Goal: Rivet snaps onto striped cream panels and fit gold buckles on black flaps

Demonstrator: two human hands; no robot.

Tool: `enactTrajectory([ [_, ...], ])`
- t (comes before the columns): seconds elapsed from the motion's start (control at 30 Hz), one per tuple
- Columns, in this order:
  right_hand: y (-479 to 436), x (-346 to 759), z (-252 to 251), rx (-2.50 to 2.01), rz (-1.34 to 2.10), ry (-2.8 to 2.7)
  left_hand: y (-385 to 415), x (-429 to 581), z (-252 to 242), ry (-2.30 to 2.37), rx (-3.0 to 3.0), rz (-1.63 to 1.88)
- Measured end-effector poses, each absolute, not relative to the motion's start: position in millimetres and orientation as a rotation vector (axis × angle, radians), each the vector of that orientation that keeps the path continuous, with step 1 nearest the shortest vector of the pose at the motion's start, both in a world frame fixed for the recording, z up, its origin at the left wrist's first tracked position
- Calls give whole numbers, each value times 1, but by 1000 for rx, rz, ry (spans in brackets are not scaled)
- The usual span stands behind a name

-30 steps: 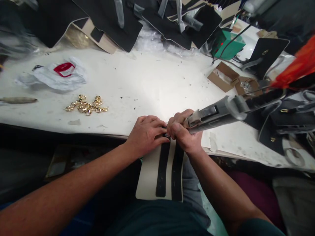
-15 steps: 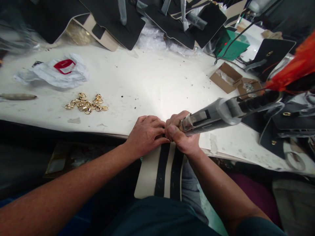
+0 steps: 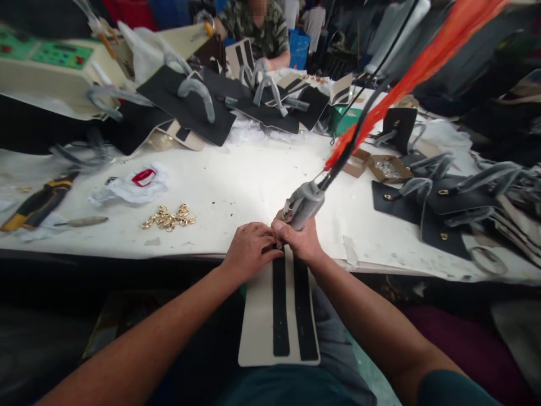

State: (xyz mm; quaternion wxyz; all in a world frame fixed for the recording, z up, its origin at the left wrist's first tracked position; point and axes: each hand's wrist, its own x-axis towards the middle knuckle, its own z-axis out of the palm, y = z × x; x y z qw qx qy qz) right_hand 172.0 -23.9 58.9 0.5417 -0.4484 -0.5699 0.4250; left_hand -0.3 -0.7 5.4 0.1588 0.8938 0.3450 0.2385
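Note:
A cream panel with two black stripes hangs from the white table's near edge onto my lap. My left hand lies curled on the panel's top end and presses it down. My right hand is wrapped round a grey hand-held power tool, its tip down on the panel's top edge between my hands. A black cable and an orange strip run up from the tool to the upper right.
A heap of gold metal rings and a white plastic bag lie left. Black panels with grey handles are stacked behind and at right. Small cardboard boxes sit nearby. Another person sits at the far side.
The camera has tilted up and back, so the far side of the table and a seated person show. The tool has swung from lying low to standing steeper. Both hands stay on the panel.

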Motion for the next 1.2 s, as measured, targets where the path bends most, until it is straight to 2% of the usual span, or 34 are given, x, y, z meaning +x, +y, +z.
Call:
enactTrajectory([
  [0.13,-27,182,84,-968,951,-1217,-1,2,9,998,2570,669],
  [0.27,-65,212,104,-1196,824,-1157,-1,3,10,1027,2554,671],
  [0.47,-141,283,50,-2009,470,-1276,1,1,7,1037,2527,672],
  [0.57,-166,311,24,-2222,215,-1320,2,2,6,1044,2496,661],
  [0.7,-197,308,14,-2019,-432,-1364,1,3,7,1035,2439,660],
  [0.77,-209,288,5,-1837,-532,-1541,0,3,7,1025,2404,674],
  [0.9,-210,238,-26,-1510,-246,-2161,-5,1,8,1030,2309,717],
  [1.0,-191,212,-27,-1203,62,-2313,-9,-5,8,1037,2180,762],
  [1.1,-174,195,10,-1048,482,-2141,-22,-23,12,1072,1959,844],
  [1.2,-166,179,63,-1149,749,-1890,-52,-53,23,1091,1668,888],
])
